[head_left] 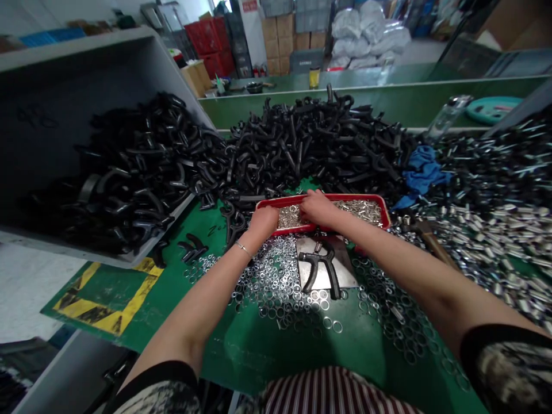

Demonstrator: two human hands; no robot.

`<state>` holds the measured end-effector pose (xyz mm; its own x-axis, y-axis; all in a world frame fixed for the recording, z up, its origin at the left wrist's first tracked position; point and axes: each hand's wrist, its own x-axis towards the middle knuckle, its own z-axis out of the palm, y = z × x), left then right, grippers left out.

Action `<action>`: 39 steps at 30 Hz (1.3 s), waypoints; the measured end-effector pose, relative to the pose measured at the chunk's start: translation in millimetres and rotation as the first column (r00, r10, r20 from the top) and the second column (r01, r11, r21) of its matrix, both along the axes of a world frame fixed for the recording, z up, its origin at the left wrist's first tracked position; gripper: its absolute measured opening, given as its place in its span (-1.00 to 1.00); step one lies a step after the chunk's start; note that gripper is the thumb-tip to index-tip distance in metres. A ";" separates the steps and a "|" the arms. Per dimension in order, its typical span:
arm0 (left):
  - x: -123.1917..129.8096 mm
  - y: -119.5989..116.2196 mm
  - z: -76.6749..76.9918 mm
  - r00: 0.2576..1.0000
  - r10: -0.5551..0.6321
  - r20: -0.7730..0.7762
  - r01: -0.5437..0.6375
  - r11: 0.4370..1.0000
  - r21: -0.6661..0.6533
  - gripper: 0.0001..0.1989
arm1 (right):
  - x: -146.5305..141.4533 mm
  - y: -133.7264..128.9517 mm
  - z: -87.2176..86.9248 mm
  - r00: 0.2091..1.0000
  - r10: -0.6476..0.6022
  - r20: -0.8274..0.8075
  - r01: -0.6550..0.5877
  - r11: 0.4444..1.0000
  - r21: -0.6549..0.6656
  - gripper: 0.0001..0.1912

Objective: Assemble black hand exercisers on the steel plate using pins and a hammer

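Red plastic tray sits on the green bench, its long axis running crosswise from 9 to 3 o'clock, and holds small silver fittings. Nearest, at 6 o'clock from the tray, loose steel washers surround a steel plate bearing a black forked part, its prongs pointing to 6 o'clock. Left hand rests at the tray's near rim; right hand lies over the fittings, fingers curled down. Whether either grasps anything cannot be told. Beyond, black curved hooks heap at 12 o'clock, and a blue cloth lies at 2 o'clock.
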<state>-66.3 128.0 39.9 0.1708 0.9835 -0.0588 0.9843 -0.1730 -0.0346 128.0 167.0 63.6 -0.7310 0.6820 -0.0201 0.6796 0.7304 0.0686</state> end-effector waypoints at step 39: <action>57.6 -114.1 -10.1 0.845 -0.362 0.393 0.317 0.932 0.175 -0.81 | 142.4 -175.8 -30.7 0.380 -0.840 -0.388 0.013 0.425 -0.905 -0.71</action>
